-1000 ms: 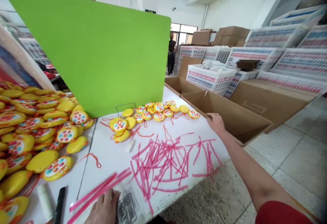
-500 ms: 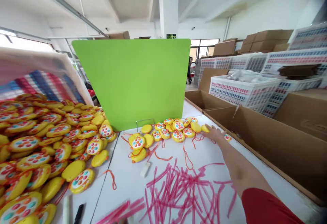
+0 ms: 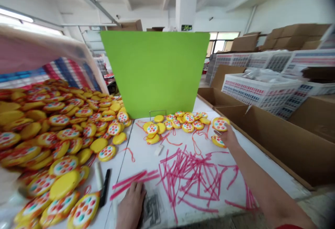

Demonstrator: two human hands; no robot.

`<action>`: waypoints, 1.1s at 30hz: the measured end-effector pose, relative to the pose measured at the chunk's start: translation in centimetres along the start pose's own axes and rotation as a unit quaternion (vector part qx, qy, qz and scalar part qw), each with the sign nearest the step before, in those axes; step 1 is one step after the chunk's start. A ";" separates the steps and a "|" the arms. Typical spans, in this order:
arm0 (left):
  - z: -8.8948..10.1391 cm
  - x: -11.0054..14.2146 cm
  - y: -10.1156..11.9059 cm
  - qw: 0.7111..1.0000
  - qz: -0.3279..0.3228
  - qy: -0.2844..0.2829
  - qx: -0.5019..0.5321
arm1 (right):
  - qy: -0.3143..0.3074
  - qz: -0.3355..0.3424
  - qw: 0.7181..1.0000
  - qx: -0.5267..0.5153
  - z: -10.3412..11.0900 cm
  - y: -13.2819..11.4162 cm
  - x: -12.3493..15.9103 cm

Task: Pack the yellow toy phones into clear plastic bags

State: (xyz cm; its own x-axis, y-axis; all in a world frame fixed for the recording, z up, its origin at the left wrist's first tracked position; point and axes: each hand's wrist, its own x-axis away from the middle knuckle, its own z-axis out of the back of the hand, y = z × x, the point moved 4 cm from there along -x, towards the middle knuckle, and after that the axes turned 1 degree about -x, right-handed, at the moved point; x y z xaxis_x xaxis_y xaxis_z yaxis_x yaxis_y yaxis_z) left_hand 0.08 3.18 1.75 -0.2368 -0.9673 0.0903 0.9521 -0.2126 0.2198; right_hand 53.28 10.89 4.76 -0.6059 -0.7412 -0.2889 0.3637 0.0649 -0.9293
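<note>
Head view: the right hand (image 3: 230, 137) pinches one yellow toy (image 3: 220, 124) in its fingers near the table's (image 3: 143, 156) right edge, a second toy (image 3: 217, 142) just under them; the left hand (image 3: 131, 204) rests by the front edge, fingers together, any grip hidden; leftward lie one white pen (image 3: 98, 176), one black pen (image 3: 105, 188); one green board (image 3: 159, 72) stands behind.
</note>
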 end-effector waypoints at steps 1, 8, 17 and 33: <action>0.3 0.2 0.3 1.000 0.001 0.001 -0.008 | -0.018 -0.021 0.997 -0.073 -0.6 -0.8 0.8; 0.7 0.8 1.0 0.996 -0.024 0.065 -0.052 | -0.175 -0.183 0.865 -0.433 -8.6 -8.4 11.3; -0.1 2.0 0.6 0.968 -0.142 0.205 0.006 | -0.402 -0.194 0.833 -0.326 -19.8 -12.1 23.2; -0.6 2.2 0.2 0.963 -0.141 0.211 0.085 | -0.388 -0.017 0.910 -0.145 -25.4 -10.6 25.6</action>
State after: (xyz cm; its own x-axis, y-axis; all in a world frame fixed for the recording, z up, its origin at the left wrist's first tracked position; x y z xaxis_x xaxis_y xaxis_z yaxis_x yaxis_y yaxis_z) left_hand -0.11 0.95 1.45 -0.3472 -0.8520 -0.3918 0.8071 -0.4842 0.3377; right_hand 15.87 8.19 1.36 0.1097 -0.9874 -0.1142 0.0843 0.1238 -0.9887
